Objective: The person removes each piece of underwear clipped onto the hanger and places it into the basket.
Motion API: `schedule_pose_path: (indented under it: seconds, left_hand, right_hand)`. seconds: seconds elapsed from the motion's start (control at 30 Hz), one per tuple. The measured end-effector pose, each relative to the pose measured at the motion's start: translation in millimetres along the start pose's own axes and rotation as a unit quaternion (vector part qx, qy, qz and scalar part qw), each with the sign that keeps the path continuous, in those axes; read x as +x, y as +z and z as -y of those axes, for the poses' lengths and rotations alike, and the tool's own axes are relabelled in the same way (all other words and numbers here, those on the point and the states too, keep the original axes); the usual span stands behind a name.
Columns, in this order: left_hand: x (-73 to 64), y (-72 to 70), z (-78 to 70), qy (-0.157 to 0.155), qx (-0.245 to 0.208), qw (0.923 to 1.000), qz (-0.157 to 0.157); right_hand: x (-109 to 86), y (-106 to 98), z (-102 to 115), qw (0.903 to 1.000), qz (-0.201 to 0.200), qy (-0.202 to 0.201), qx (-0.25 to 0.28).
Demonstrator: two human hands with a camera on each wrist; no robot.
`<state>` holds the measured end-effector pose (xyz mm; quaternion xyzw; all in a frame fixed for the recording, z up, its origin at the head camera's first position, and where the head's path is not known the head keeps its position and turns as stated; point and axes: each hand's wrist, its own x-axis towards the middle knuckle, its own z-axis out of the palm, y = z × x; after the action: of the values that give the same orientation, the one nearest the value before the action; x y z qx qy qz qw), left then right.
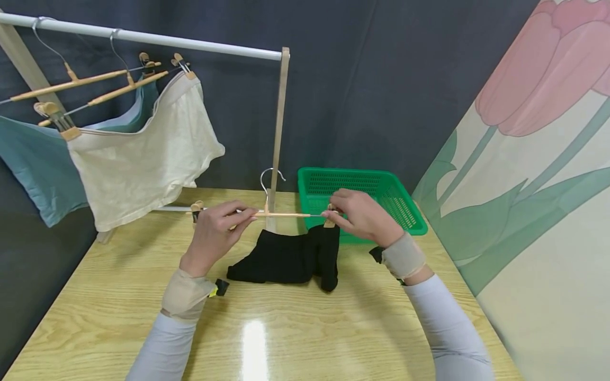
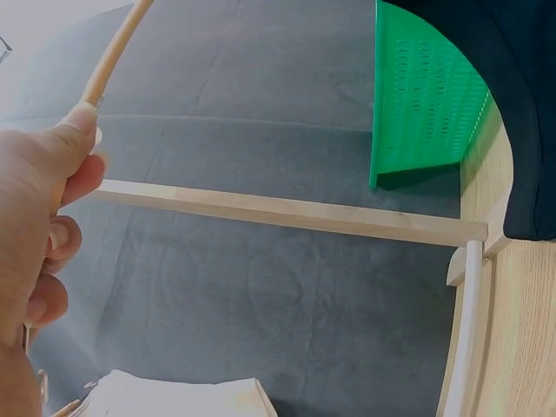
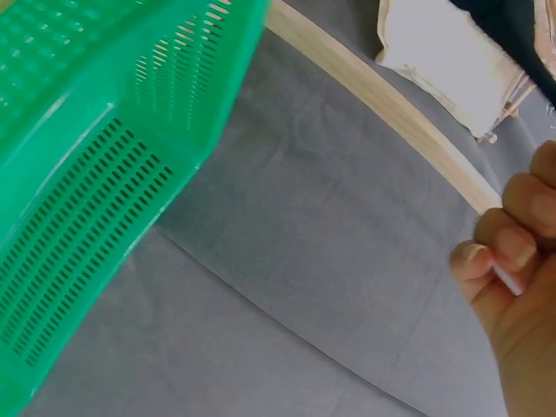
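Note:
My left hand pinches the wooden bar of a clip hanger left of its metal hook; the left wrist view shows thumb and fingers round the bar. At the hanger's right end, my right hand grips a wooden clip. Beneath that clip hangs a black garment, seemingly shorts, its left side sagging away from the bar. Whether the clip's jaws bite the cloth is hard to see under the fingers. The left clip sits partly behind my left hand, with no cloth visible in it.
A green plastic basket stands behind my right hand on the wooden table. At the left, a rack with a white rail carries white shorts and a blue-green garment on clip hangers. The rack's wooden post rises behind the held hanger.

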<state>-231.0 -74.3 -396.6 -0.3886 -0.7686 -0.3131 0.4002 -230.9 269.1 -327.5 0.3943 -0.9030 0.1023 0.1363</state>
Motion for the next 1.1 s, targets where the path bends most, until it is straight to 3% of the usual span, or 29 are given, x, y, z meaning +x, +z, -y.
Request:
schedule_pose_path:
  seconds: [0.33, 0.7, 1.1]
  left_hand:
    - [-1.2, -0.8, -1.2, -0.013, -0.006, 0.9998, 0.016]
    - [-1.9, 0.8, 0.1, -0.013, -0.004, 0.9999, 0.009]
    - [0.5, 1.0, -2.0, -0.011, -0.007, 0.9999, 0.009]
  right_hand:
    - [-3.0, 4.1, -1.9, 0.997, -0.043, -0.056, 0.03]
    - [-2.8, 4.5, 0.3, 0.9969, -0.034, -0.049, 0.051]
    - [-7.0, 6.0, -3.9, 0.9977, -0.045, -0.036, 0.036]
